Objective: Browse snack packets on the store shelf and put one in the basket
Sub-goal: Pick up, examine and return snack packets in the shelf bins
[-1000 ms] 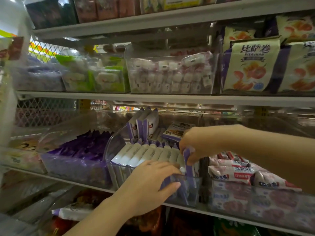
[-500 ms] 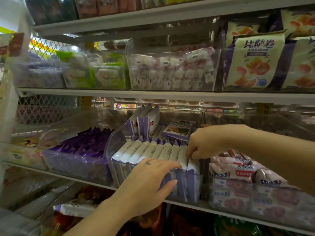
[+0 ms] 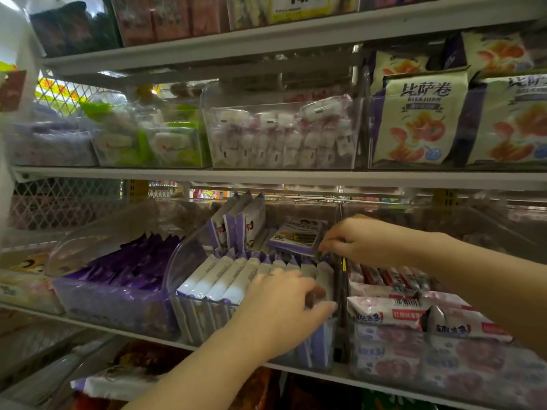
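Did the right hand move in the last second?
Yes. The right hand has gone up and back from the front row of packets to the flat purple packet behind it.

Cream-purple snack bag, upper right: "比萨卷". Other print unreadable.

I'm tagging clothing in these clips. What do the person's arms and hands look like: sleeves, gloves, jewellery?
The left forearm and right forearm are bare, with no sleeve edge in view. The left hand and right hand wear no gloves; neither wrist carries a watch or bracelet. Rings are too blurred to tell.
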Available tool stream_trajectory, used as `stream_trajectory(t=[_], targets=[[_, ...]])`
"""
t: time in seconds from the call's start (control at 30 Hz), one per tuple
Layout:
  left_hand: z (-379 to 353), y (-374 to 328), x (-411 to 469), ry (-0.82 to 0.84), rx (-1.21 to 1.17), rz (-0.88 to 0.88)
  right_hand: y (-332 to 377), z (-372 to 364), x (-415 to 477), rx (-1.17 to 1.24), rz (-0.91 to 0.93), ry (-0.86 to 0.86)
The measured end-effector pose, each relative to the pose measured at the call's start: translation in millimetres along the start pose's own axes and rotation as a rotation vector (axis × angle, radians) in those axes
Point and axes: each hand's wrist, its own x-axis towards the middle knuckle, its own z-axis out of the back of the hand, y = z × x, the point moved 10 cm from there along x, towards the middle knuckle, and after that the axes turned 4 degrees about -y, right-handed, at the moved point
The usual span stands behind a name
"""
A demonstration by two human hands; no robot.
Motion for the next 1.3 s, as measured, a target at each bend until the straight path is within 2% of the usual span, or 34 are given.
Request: stream_trajectory(t=[0.07, 0.17, 0.37, 0.43, 0.47, 0.57, 0.6, 0.7, 0.77, 0.83, 0.97, 1.03, 1.1, 1.23, 1.3], targets=[[-12.4, 3.8, 9.4, 0.122, 0.007, 0.055, -3.2, 0.5, 0.7, 0.018, 0.008, -0.024], [-30.8, 0.9, 15.0, 0.308, -0.048, 0.045, -10.9, -1.2, 2.9, 0.039, -0.001, -0.044], [-31.2, -0.9, 24.5, 0.357, -0.088, 0.001, -29.9, -0.1, 6.8, 0.047, -0.037, -0.090], [-20.0, 10.3, 31.0, 0.305, -0.189, 0.055, -36.4, 1.6, 9.2, 0.066, -0.048, -0.105], [-9.1, 15.8, 36.4, 0.220, -0.184, 0.054, -38.5, 1.9, 11.6, 0.070, -0.043, -0.107], [18.6, 21.6, 56.0, -0.086, -0.001, -0.084, -42.3, 0.7, 19.7, 0.070, -0.030, -0.096], [19.0, 21.3, 61.9, -0.127, 0.042, -0.125, -43.1, 0.1, 22.5, 0.067, -0.018, -0.095], [-7.6, 19.1, 82.6, -0.035, 0.222, -0.216, -42.3, 3.0, 29.3, 0.094, 0.059, -0.138], [-25.3, 24.6, 95.8, 0.065, 0.311, -0.210, -40.2, 5.5, 31.8, 0.106, 0.116, -0.180], [-29.0, 36.1, 106.1, 0.085, 0.392, -0.187, -41.5, 5.1, 36.6, 0.094, 0.146, -0.208], [-18.5, 67.3, 111.4, 0.055, 0.494, -0.137, -65.6, -15.3, 51.4, 0.064, -0.036, -0.076], [-16.9, 74.4, 110.4, 0.046, 0.530, -0.126, -69.7, -15.4, 53.1, 0.055, -0.054, -0.086], [-15.7, 73.3, 111.5, 0.048, 0.488, -0.094, -68.0, -13.2, 51.3, 0.059, -0.035, -0.119], [-2.5, 45.5, 120.3, -0.063, 0.204, -0.077, -61.8, -9.2, 48.9, 0.074, 0.004, -0.164], [-11.7, 34.5, 121.0, -0.001, 0.141, -0.030, -62.2, -6.2, 47.3, 0.133, 0.004, -0.187]])
